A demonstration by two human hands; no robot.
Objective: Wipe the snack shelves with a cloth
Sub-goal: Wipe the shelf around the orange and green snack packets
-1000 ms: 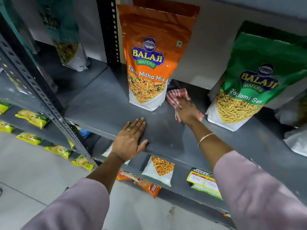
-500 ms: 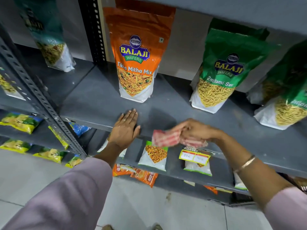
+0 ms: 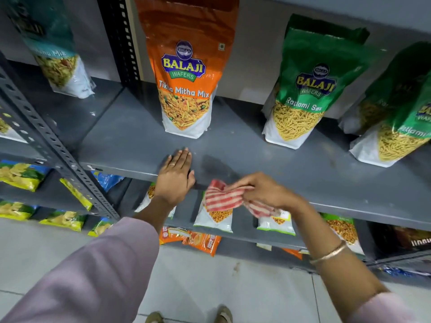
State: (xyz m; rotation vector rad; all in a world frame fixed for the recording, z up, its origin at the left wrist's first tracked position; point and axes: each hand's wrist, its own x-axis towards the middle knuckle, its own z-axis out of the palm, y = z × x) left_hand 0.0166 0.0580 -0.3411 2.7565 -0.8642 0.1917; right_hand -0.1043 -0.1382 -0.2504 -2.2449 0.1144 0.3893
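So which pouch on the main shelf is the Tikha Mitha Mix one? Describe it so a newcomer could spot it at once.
Start at the wide grey shelf where the left hand lies flat on the front edge. Straight behind that hand, beside the perforated upright post, one tall pouch stands upright. It is the orange pouch, the only orange one on this shelf; the green pouches stand to its right.

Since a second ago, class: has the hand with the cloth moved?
Yes. The right hand with the cloth has pulled back from beside the orange packet to the shelf front edge.
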